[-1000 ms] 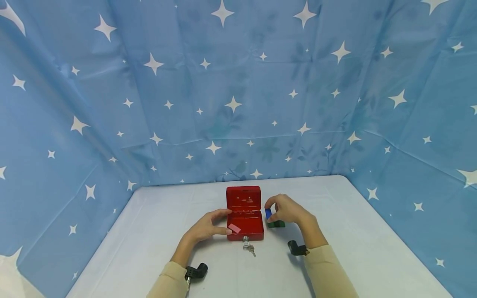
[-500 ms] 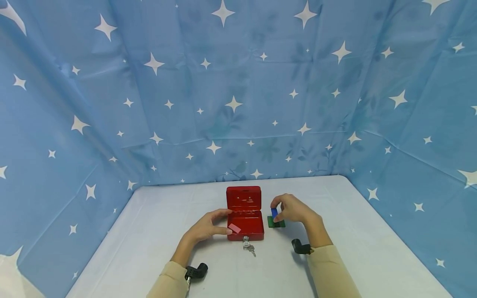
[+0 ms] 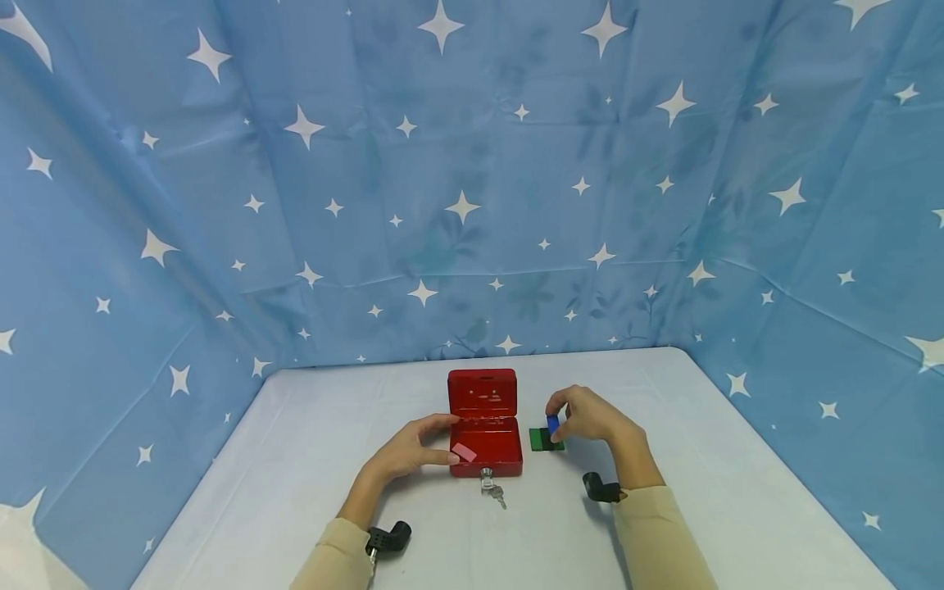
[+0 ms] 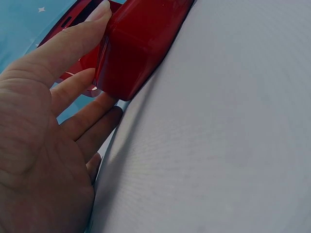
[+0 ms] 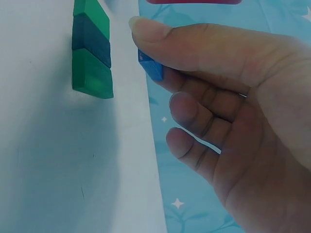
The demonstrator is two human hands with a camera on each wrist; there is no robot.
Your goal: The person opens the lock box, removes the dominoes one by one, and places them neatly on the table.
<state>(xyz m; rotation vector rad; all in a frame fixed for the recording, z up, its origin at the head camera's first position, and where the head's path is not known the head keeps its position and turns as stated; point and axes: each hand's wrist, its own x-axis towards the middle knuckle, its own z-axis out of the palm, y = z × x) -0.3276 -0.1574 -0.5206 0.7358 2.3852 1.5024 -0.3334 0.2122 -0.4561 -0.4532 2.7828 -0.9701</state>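
Observation:
My left hand point(image 3: 411, 447) rests at the left side of an open red cash box point(image 3: 509, 469), thumb at its front left corner and fingertips near the back left. In the left wrist view the thumb point(image 4: 99, 12) touches the box rim, the other fingers extended. A pink block point(image 3: 464, 451) lies in the box. To its right, my right hand point(image 3: 586, 416) pinches a small blue block point(image 5: 150, 67) between thumb and fingers. Just below it, green and dark blocks point(image 5: 91, 58) sit side by side on the white table, the dark one in the middle.
The red lid point(image 3: 483, 390) stands raised at the back. A lock with keys point(image 3: 492, 489) hangs at the box front and reaches onto the white tabletop point(image 3: 354, 393). Blue star-patterned cloth point(image 3: 472, 205) closes off the back and sides.
My right hand has moved rightward with the blue block, from beside the box to the right end of the block row. More of the green and dark blocks shows. My left hand stays put.

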